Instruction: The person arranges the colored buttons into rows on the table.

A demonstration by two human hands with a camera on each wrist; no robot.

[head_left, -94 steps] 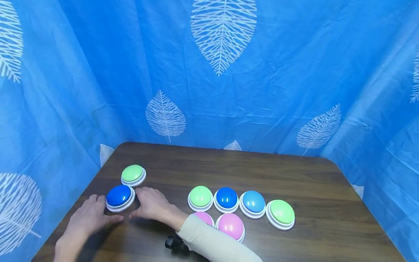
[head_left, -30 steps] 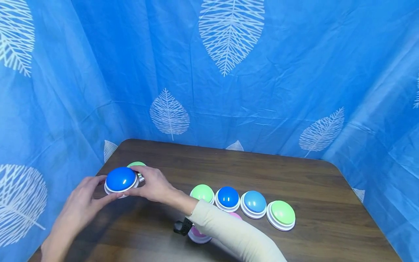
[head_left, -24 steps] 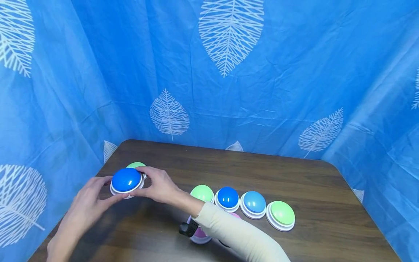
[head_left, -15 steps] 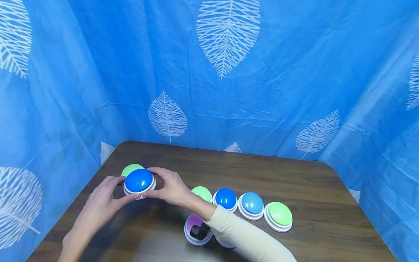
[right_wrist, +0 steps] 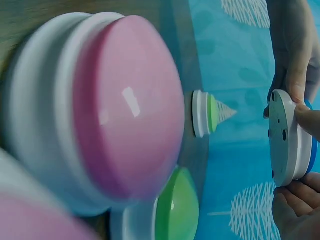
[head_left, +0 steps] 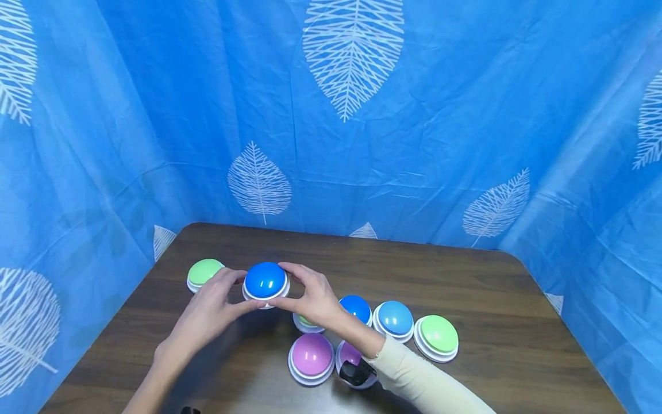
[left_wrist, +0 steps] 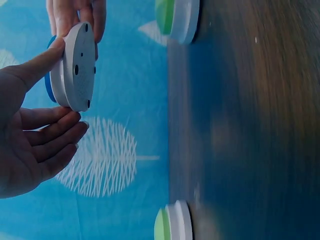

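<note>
Button aloft (head_left: 265, 280): deep-blue dome on a white base; raised above the worktop (head_left: 517, 345), dome upward, between the 2 hands; dark spots on its white underside show in both wrist views.
Left hand (head_left: 209, 310): thumb and fingers (left_wrist: 55, 132) parted about as wide as the base, gripping its left side; thumb along the near rim.
Right hand (head_left: 315, 296): thumb and fingers spread about as far, gripping the opposite side; the 2 thumbs come close together at the near edge; pale sleeve (head_left: 429, 374) on the forearm.
Far-left green button (head_left: 203, 270): on the worktop near its left edge, partly behind the left hand.
Row of 4: half-hidden green button (head_left: 306, 325) behind the right hand; second blue button (head_left: 355, 307), partly covered; light-blue button (head_left: 395, 317); right-end green button (head_left: 439, 333); close side by side.
Pink pair: left pink button (head_left: 311, 355) just beside right pink button (head_left: 351, 353), both nearer the person than the row; black wrist device (head_left: 355, 373) overlaps the right one in the head view.
Backdrop: blue curtain (head_left: 439, 115); white leaf prints.
</note>
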